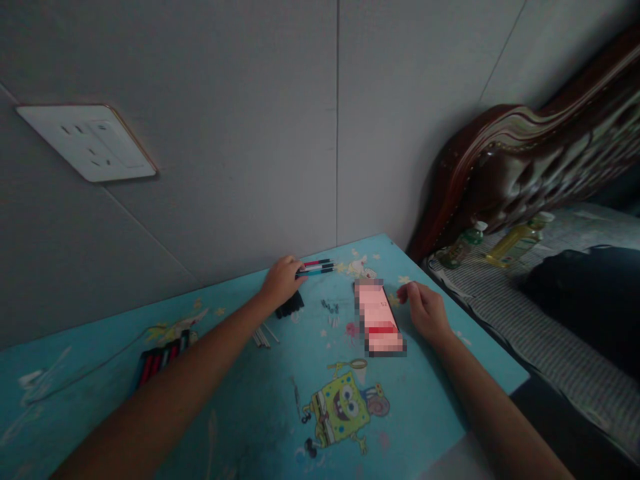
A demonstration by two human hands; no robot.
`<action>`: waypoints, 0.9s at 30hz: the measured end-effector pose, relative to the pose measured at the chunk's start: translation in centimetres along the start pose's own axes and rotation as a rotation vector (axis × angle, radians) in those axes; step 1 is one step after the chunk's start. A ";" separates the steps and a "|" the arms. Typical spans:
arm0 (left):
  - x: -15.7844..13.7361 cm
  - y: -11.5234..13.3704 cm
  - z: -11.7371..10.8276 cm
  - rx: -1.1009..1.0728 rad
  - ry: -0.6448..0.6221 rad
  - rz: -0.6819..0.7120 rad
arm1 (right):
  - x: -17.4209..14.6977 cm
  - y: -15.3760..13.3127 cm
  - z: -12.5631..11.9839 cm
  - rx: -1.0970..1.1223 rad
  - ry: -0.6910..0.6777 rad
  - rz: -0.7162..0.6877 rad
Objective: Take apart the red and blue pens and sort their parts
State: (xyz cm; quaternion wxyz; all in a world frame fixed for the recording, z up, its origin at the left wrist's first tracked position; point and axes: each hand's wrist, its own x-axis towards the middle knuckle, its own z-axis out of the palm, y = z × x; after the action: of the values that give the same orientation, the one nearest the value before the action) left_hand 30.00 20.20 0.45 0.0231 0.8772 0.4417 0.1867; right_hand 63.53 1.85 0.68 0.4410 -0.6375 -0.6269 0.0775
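Observation:
Near the wall, my left hand (283, 283) has its fingers closed around the near ends of several pens (320, 269), which lie side by side with red, white and blue barrels. Black pen parts (290, 305) lie just below that hand, and thin white refills (265, 335) are partly covered by my left forearm. Small springs and metal tips (331, 308) form a loose group on the tabletop, with small white pieces (333, 321) beside them. My right hand (425, 310) rests at the table's right side, fingers curled, with nothing visible in it, beside a phone (379, 319) with a blurred pink screen.
Red and dark pen barrels (160, 357) lie at the left, partly behind my forearm. The blue table (415, 400) has a cartoon print and meets the wall (250, 167). Right of it stands a bed with a carved headboard (480, 143) and two bottles (520, 241).

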 end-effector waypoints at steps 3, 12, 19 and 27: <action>0.1 -0.4 0.6 -0.001 0.047 0.006 | 0.0 0.0 0.0 0.004 -0.003 -0.001; 0.4 -0.1 2.1 -0.021 -0.057 0.072 | 0.1 0.0 0.0 -0.008 0.003 -0.021; 1.4 0.4 2.2 -0.032 -0.131 0.118 | 0.0 0.3 0.0 0.013 0.007 -0.017; 1.8 0.3 2.2 -0.024 -0.156 0.148 | 0.1 -0.1 -0.2 0.016 0.000 -0.016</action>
State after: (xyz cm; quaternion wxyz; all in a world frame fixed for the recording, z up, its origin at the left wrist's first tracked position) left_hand 31.93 21.67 -0.98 0.0542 0.9189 0.3703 0.1246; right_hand 63.66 1.83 0.90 0.4465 -0.6289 -0.6315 0.0790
